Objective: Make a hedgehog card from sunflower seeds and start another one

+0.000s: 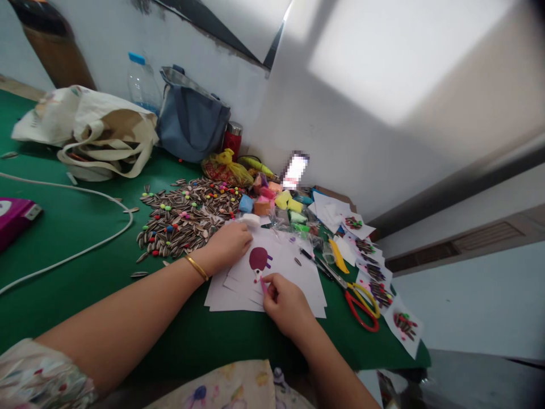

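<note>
My left hand (229,244), with a gold bangle on the wrist, rests curled on the top edge of a stack of white paper sheets (298,278). On the top sheet is a dark purple clay shape (260,258) with small pale bits below it. My right hand (286,302) is closed in a pinch on a thin pink stick-like tool (263,284), its tip touching the paper just under the purple shape.
A heap of sunflower seeds with coloured clay balls (185,218) lies left of the paper on the green table (63,227). Coloured clay blocks (276,203), scissors (361,304), finished seed cards (374,278), a white cable (85,193), bags (102,133), a bottle (142,82).
</note>
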`<control>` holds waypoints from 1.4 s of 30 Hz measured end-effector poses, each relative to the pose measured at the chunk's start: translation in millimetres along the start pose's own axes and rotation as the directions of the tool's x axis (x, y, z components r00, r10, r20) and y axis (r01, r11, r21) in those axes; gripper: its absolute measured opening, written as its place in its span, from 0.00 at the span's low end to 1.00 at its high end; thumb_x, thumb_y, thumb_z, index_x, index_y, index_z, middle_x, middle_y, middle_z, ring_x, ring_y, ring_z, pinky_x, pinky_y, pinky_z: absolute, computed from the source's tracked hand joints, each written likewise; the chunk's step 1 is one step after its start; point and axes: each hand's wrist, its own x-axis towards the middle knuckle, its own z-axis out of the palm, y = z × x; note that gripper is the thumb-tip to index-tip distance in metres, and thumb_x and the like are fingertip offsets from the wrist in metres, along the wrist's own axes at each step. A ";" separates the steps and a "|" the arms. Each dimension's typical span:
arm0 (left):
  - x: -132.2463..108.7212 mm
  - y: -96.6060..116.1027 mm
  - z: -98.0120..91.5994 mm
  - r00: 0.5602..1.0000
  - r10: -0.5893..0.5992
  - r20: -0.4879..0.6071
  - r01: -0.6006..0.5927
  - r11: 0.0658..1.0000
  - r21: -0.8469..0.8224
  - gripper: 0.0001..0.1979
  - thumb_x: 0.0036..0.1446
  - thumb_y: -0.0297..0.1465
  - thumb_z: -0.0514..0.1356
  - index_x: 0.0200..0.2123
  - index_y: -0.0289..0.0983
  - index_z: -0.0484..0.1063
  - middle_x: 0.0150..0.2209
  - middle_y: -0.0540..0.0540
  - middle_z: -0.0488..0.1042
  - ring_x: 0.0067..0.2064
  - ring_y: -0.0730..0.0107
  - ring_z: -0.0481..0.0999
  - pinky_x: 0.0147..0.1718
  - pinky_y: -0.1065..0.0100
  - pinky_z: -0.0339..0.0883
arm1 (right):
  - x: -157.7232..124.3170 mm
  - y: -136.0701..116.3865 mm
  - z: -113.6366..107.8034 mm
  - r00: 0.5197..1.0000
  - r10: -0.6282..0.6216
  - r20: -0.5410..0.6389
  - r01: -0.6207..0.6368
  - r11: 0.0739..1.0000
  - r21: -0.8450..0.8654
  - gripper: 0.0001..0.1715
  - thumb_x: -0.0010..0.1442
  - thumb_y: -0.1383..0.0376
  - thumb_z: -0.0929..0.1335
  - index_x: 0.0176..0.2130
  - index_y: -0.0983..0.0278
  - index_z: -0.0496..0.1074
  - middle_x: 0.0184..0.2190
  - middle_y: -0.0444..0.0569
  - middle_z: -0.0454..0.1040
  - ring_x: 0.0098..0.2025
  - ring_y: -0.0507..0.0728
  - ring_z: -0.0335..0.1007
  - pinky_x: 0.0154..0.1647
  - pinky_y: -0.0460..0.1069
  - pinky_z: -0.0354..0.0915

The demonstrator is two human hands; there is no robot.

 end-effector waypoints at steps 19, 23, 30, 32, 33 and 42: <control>0.2 -0.3 -0.8 0.999 0.038 0.021 -0.040 0.996 0.083 0.14 0.61 0.31 0.53 0.29 0.36 0.77 0.33 0.41 0.73 0.38 0.60 0.71 0.39 0.61 0.62 | 28.7 -31.1 -34.8 0.969 0.011 0.249 0.091 0.915 -0.393 0.17 0.54 0.67 0.67 0.43 0.61 0.78 0.33 0.51 0.80 0.35 0.58 0.74 0.33 0.48 0.56; -0.1 0.4 -1.2 0.999 0.036 0.020 -0.038 0.996 0.086 0.15 0.61 0.31 0.53 0.28 0.36 0.76 0.33 0.41 0.72 0.37 0.60 0.71 0.39 0.61 0.62 | 28.0 -30.6 -34.1 0.969 -0.004 0.246 0.105 0.910 -0.400 0.16 0.56 0.66 0.66 0.43 0.61 0.78 0.33 0.52 0.80 0.35 0.59 0.74 0.33 0.49 0.56; 0.0 0.7 -1.0 0.999 0.038 0.018 -0.039 0.996 0.080 0.15 0.61 0.31 0.52 0.28 0.36 0.77 0.33 0.40 0.73 0.38 0.59 0.71 0.40 0.60 0.61 | 14.2 -24.8 -22.2 0.987 -0.011 0.158 0.067 0.932 -0.355 0.18 0.57 0.68 0.65 0.46 0.62 0.76 0.39 0.52 0.79 0.39 0.59 0.74 0.38 0.49 0.60; 0.0 0.5 -1.0 0.999 0.041 0.019 -0.043 0.996 0.078 0.15 0.61 0.31 0.52 0.29 0.36 0.77 0.33 0.41 0.73 0.38 0.60 0.71 0.40 0.60 0.61 | 10.7 -23.4 -18.7 0.990 -0.008 0.138 0.055 0.939 -0.340 0.19 0.57 0.69 0.65 0.47 0.63 0.76 0.40 0.53 0.79 0.41 0.59 0.74 0.40 0.49 0.61; 0.0 0.5 -1.0 0.999 0.042 0.019 -0.044 0.996 0.077 0.15 0.61 0.31 0.52 0.29 0.36 0.77 0.33 0.41 0.73 0.38 0.59 0.71 0.40 0.60 0.61 | 9.2 -22.7 -17.2 0.992 -0.009 0.127 0.052 0.941 -0.335 0.19 0.57 0.69 0.65 0.47 0.63 0.76 0.41 0.53 0.79 0.42 0.59 0.74 0.41 0.49 0.61; -0.3 1.4 -1.7 0.999 0.029 0.014 -0.029 0.998 0.061 0.14 0.61 0.31 0.53 0.30 0.36 0.78 0.34 0.40 0.73 0.38 0.59 0.71 0.40 0.60 0.62 | 1.3 -16.8 -14.8 0.993 -0.017 0.116 0.053 0.949 -0.312 0.18 0.60 0.68 0.64 0.48 0.62 0.76 0.39 0.51 0.79 0.40 0.58 0.74 0.40 0.48 0.61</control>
